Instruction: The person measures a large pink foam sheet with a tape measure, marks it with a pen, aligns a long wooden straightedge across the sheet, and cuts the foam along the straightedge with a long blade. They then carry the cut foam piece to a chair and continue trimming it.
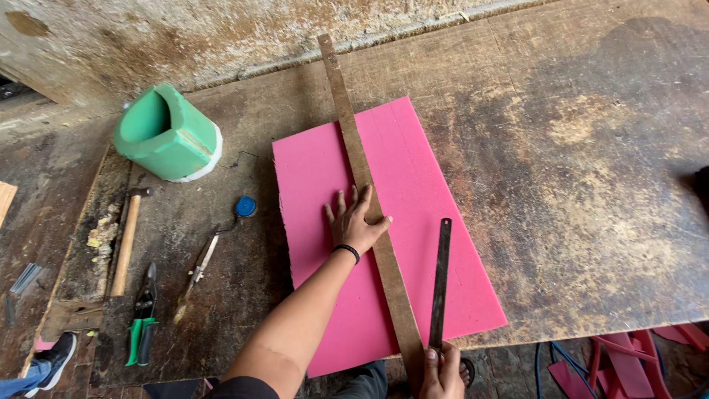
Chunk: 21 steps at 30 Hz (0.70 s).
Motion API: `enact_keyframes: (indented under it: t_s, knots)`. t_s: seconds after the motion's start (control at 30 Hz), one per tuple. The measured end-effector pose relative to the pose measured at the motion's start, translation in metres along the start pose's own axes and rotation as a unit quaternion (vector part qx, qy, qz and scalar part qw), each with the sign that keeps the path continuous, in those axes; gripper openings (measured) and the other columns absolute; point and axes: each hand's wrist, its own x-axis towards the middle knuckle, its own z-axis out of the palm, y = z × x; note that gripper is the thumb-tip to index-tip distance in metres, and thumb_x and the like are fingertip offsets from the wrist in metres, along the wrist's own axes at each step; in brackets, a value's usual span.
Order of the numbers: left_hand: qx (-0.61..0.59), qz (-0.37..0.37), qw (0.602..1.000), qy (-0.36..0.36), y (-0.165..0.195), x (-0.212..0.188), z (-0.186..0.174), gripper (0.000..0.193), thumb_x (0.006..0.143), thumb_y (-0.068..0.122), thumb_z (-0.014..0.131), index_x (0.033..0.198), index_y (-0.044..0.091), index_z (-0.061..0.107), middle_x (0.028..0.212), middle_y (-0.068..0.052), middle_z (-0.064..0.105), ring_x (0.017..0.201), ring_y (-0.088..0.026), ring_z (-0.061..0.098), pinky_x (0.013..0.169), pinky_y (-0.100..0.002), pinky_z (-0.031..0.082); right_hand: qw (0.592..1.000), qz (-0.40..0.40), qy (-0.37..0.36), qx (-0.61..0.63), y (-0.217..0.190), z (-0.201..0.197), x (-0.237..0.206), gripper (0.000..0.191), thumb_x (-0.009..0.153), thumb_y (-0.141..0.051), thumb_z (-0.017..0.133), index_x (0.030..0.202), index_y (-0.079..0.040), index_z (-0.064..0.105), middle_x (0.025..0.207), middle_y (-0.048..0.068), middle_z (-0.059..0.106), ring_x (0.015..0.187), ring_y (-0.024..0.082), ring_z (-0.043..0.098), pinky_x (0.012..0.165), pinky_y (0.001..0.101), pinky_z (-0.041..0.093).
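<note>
My left hand (353, 224) lies open, pressing the long rusty metal straightedge (365, 188) onto the pink foam sheet (413, 177). My right hand (442, 373) grips a thin dark saw blade (440, 284) just right of it. Far left, an open green container (166, 133) lies on its side on the counter (591, 148).

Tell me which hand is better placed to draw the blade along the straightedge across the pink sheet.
Probably the right hand: it already holds the thin dark blade beside the long straightedge. The left hand lies flat, pinning the straightedge on the pink foam sheet.
</note>
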Motion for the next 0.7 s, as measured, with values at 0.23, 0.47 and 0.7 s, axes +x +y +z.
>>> enact_keyframes:
  t_s: [0.23,0.47,0.7]
  knots:
    - [0.015,-0.007,1.0,0.019,-0.002,0.002,0.008,0.098,0.078,0.066,0.071,0.159,0.033,0.029,0.167,-0.005,0.028,0.156,-0.034,0.016,0.123,-0.065,0.003,0.999,0.035,-0.018,-0.037,-0.045,-0.011,-0.011,0.029,0.098,-0.028,0.059,0.121,-0.012,0.058,0.093,0.015,0.079,0.087,0.029,0.078,0.078,0.0376,0.056]
    - [0.02,-0.005,1.0,0.013,-0.003,0.006,0.011,0.1,0.077,0.068,0.07,0.16,0.034,0.026,0.166,-0.002,0.028,0.156,-0.034,0.015,0.122,-0.065,0.0,0.994,0.088,-0.059,-0.042,-0.076,-0.024,-0.015,0.029,0.1,-0.028,0.056,0.122,-0.01,0.056,0.091,0.016,0.078,0.084,0.029,0.078,0.076,0.0381,0.056]
    - [-0.013,0.003,0.999,0.032,0.0,0.001,0.008,0.097,0.077,0.068,0.07,0.159,0.036,0.03,0.161,0.001,0.043,0.156,-0.035,0.017,0.125,-0.064,0.0,0.997,-0.039,-0.067,-0.019,-0.1,-0.037,-0.024,0.032,0.101,-0.027,0.052,0.127,-0.007,0.054,0.099,0.024,0.074,0.095,0.046,0.069,0.076,0.0483,0.052]
